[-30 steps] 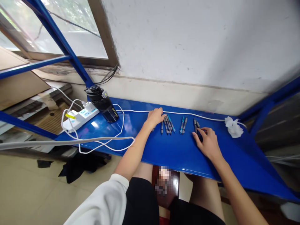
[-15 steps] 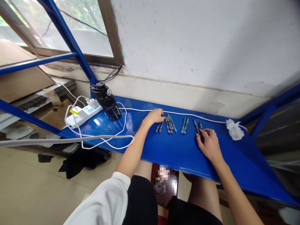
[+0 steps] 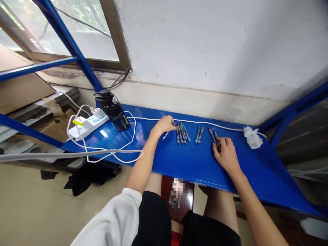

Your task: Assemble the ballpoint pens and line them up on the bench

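Note:
My left hand (image 3: 164, 125) is bent over the back of the blue shelf, its fingertips closed at the top end of a dark pen at the left edge of a row. One pen (image 3: 165, 135) with a silvery end pokes out below this hand. Beside the fingers, several grey and blue pens (image 3: 182, 134) lie nearly parallel. Farther right is a pair, one blue pen (image 3: 198, 134) and one grey pen (image 3: 201, 134). My right hand (image 3: 226, 154) has its thumb and fingers around the near ends of two dark pens (image 3: 212, 134); its fingers partly hide them.
On the blue shelf (image 3: 194, 164), a black bottle (image 3: 114, 111) stands at the left by a white power strip (image 3: 89, 127). A white cable (image 3: 205, 123) runs along the back to crumpled white tissue (image 3: 253, 137). Blue frame posts rise at both ends.
A pen from the left pair now lies closer to the several pens, while the other sits farther left, partly under my left hand. My right hand stays at the dark pens. The view shifted slightly.

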`<control>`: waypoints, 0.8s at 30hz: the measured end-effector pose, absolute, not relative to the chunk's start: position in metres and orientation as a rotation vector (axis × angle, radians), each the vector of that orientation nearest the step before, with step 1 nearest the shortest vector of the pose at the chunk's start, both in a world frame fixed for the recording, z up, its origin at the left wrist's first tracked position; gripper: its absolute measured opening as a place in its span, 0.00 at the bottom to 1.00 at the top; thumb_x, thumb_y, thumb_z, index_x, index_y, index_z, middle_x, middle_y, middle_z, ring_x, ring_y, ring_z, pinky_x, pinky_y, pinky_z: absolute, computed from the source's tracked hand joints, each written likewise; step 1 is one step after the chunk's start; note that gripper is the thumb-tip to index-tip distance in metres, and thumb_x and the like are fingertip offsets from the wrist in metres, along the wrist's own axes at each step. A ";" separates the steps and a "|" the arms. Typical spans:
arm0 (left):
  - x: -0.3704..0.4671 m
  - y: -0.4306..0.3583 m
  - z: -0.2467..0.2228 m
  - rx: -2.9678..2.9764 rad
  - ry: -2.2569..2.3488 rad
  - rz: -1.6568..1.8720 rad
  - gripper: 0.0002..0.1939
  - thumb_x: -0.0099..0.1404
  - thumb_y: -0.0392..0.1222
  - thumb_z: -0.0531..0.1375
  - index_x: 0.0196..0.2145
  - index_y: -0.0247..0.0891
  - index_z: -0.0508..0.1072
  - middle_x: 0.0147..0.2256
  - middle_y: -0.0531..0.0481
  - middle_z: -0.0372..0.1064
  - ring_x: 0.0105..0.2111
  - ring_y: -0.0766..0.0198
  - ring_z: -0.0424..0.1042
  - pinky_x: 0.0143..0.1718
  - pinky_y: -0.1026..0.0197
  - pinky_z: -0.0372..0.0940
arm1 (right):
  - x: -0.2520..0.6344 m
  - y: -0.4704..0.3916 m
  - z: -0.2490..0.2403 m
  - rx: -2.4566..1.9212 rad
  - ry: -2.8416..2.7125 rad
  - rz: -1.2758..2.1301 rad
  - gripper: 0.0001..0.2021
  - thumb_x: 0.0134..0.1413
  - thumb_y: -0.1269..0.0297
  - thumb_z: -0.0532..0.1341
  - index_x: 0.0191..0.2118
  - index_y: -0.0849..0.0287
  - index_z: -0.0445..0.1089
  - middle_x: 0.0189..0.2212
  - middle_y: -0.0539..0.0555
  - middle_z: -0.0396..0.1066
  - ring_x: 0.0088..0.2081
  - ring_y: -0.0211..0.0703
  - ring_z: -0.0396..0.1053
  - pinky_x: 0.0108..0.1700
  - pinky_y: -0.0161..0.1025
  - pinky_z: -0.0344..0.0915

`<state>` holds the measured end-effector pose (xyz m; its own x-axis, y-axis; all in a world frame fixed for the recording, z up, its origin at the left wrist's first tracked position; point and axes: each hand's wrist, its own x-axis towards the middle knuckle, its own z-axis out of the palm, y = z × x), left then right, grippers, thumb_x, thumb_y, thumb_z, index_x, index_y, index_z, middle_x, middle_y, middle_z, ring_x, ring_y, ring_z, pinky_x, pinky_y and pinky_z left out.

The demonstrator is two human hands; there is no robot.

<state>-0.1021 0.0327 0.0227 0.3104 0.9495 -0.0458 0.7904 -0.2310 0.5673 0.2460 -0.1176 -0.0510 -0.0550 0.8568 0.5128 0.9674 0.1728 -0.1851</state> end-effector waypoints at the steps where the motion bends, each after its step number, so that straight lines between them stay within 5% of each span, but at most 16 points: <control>1: -0.104 0.033 0.026 2.072 1.535 0.512 0.09 0.57 0.41 0.71 0.37 0.39 0.82 0.36 0.43 0.82 0.41 0.50 0.80 0.43 0.55 0.69 | 0.245 -0.118 -0.050 -1.723 -1.946 -0.284 0.21 0.72 0.54 0.55 0.60 0.61 0.72 0.51 0.68 0.70 0.49 0.61 0.71 0.51 0.55 0.69; 4: -0.104 0.036 0.036 1.897 1.403 1.012 0.06 0.61 0.42 0.67 0.34 0.38 0.82 0.33 0.46 0.80 0.37 0.56 0.78 0.40 0.56 0.68 | 0.243 -0.120 -0.047 -1.771 -1.945 -0.297 0.21 0.73 0.53 0.55 0.58 0.62 0.73 0.52 0.69 0.70 0.48 0.60 0.70 0.50 0.53 0.68; 8: -0.083 0.030 0.042 1.436 0.889 1.429 0.12 0.62 0.43 0.69 0.43 0.39 0.83 0.34 0.49 0.79 0.33 0.61 0.76 0.33 0.61 0.66 | 0.242 -0.121 -0.044 -1.936 -1.890 -0.347 0.22 0.77 0.52 0.50 0.52 0.59 0.77 0.51 0.67 0.72 0.47 0.59 0.70 0.47 0.50 0.64; 16: -0.038 0.006 0.024 0.997 0.482 1.242 0.20 0.59 0.48 0.76 0.47 0.39 0.84 0.42 0.45 0.82 0.40 0.61 0.80 0.37 0.62 0.69 | 0.253 -0.121 -0.049 -2.130 -1.570 -0.265 0.16 0.71 0.54 0.57 0.52 0.60 0.73 0.45 0.64 0.75 0.43 0.57 0.71 0.41 0.46 0.59; 24: -0.034 0.009 0.013 0.831 0.479 1.219 0.19 0.59 0.45 0.75 0.47 0.37 0.84 0.43 0.44 0.82 0.40 0.62 0.80 0.37 0.63 0.68 | 0.244 -0.122 -0.044 -2.232 -1.675 -0.306 0.19 0.75 0.53 0.51 0.50 0.62 0.72 0.44 0.67 0.77 0.43 0.58 0.73 0.40 0.46 0.58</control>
